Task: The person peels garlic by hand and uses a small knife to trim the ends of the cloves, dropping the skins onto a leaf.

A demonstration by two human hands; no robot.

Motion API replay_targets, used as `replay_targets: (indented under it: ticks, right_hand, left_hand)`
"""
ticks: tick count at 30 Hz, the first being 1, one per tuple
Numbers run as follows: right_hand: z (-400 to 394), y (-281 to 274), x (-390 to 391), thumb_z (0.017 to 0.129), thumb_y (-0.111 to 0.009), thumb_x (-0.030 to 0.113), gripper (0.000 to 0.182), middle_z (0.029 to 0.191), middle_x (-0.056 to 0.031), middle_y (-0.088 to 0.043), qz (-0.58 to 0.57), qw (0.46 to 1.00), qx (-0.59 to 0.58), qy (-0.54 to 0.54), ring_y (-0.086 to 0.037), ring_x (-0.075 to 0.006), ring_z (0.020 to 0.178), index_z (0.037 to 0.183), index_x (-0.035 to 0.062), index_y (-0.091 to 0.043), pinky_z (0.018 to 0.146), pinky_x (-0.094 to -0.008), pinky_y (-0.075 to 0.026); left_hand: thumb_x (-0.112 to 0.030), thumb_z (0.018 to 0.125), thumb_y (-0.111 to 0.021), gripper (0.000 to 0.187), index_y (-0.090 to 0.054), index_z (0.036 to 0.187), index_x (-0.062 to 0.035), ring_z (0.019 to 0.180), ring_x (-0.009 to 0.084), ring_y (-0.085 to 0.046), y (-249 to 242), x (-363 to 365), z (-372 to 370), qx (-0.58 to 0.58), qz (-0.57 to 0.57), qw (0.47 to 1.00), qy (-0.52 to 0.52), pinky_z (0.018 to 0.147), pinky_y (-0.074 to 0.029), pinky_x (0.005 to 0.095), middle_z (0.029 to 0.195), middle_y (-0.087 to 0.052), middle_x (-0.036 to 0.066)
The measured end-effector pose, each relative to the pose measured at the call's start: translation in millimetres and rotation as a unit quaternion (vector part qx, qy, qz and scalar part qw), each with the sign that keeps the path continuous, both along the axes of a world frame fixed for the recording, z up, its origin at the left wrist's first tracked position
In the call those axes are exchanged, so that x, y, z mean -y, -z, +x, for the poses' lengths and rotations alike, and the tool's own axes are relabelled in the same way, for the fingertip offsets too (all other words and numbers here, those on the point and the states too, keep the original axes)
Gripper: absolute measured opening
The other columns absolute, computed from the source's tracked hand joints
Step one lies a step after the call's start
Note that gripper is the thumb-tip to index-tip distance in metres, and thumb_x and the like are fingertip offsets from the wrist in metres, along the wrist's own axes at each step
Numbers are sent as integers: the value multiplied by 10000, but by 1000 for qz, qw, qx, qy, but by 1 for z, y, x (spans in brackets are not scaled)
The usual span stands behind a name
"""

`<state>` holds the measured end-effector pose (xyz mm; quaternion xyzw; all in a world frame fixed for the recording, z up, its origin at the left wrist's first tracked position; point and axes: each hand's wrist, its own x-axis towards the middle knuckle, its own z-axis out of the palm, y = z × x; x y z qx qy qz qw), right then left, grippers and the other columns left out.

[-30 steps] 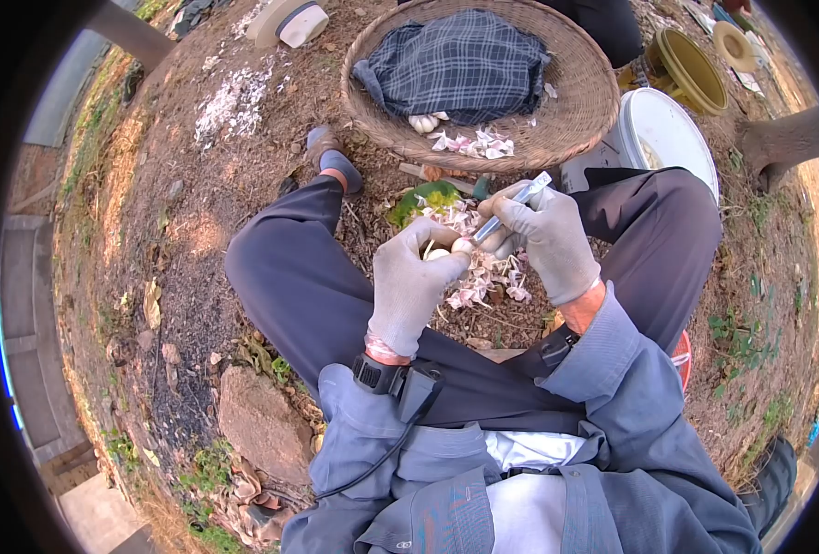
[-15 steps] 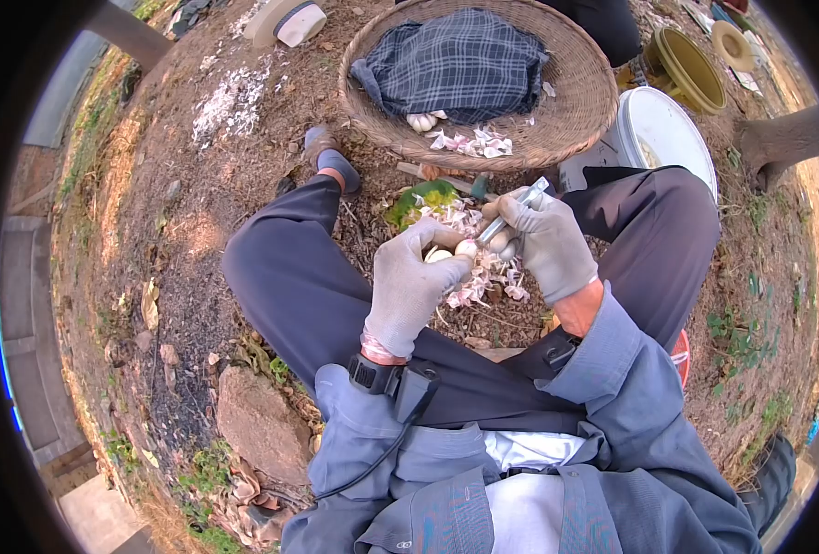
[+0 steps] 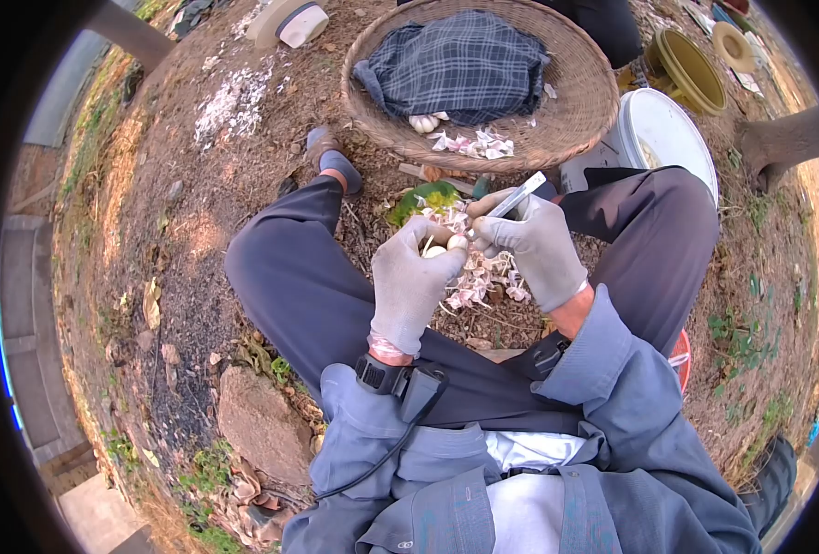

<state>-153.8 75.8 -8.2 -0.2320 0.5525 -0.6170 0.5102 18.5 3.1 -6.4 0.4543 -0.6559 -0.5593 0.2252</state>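
My left hand (image 3: 414,282), in a pale work glove, is closed around peeled garlic cloves (image 3: 435,251). One of them shows at the thumb and fingertips, close to my right hand. My right hand (image 3: 541,251), gloved too, grips a slim silver knife (image 3: 518,195), its upper end pointing up and right. The knife's lower end is hidden among the fingers near the garlic. Beneath both hands, pinkish-white garlic skins (image 3: 483,280) are heaped on the ground between my legs.
A wide wicker basket (image 3: 578,102) stands ahead, with a checked cloth (image 3: 456,65), a garlic bulb (image 3: 423,122) and loose skins in it. To its right are a white bucket (image 3: 673,129) and a yellow bucket (image 3: 686,69). A large stone (image 3: 260,425) lies at left.
The knife has swung to a flatter angle as my right hand turned and moved slightly left. My left hand stays nearly in place, with the cloves shifted a little left.
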Motion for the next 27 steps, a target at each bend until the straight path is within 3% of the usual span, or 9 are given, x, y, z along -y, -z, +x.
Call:
replay_targets:
  ticks: [13,15,20,27]
  right_hand:
    - [16,14,1,967,-716,77,148,787,-79,-713,36,998,-27,34,-649,-99,584,1042,-48,-692,533,-225,-526]
    - [15,15,1,979,-717,88,129,767,-58,-696,34,998,33,48,-626,-91,564,1029,-31,-702,518,-220,-505]
    - [13,14,4,982,-716,84,119,761,-30,-679,39,997,33,60,-599,-72,559,1042,-18,-714,497,-209,-463]
    - [13,13,1,999,-694,83,151,813,-21,-652,13,992,94,82,-583,-65,602,1088,-39,-700,518,-209,-453]
  left_hand:
    - [-34,893,-744,136,-700,1009,21,645,79,-674,1,-9,-9,-10,-20,1000,-5,541,-513,222,783,-712,63]
    - [-34,898,-745,152,-705,1032,24,660,86,-684,1,-9,-7,-28,-39,999,-9,549,-518,224,802,-717,63]
    - [-21,922,-725,213,-704,1124,43,741,102,-714,-10,-4,-5,-117,123,985,-31,601,-547,217,927,-740,79]
    - [-40,972,-696,258,-662,1212,50,754,123,-712,1,2,1,-207,245,946,-42,635,-557,214,960,-727,87]
